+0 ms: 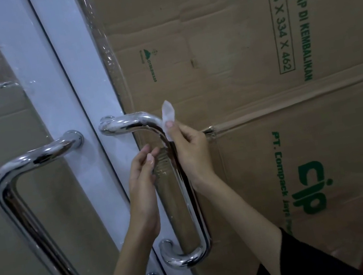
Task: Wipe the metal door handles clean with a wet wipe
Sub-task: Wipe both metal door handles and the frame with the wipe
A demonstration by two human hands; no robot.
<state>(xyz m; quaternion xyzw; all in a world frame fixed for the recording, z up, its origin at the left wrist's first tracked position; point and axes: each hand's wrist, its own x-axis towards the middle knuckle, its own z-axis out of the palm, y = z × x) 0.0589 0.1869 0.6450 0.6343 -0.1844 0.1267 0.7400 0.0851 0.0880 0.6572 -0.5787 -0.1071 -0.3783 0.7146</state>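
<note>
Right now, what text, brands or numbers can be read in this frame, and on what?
All on the cardboard behind the door glass:
"BOX HARAP DI KEMBALIKAN", first word cut off
"544 X 334 X 462", boxed
"cjp" logo
"PT. Compack Jaya", then hidden
Small green mark: too small to read

Dim, bluish indoor light leaves the scene murky. Bright glints streak the metal handles (179, 186) and the plastic film (102, 54) over the cardboard. Wide-angle distortion bends the door frame (84, 86); detail is soft.

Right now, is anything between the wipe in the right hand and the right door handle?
Nothing visible. The right hand pinches the wet wipe right at the upper bend of the right door handle.
</note>
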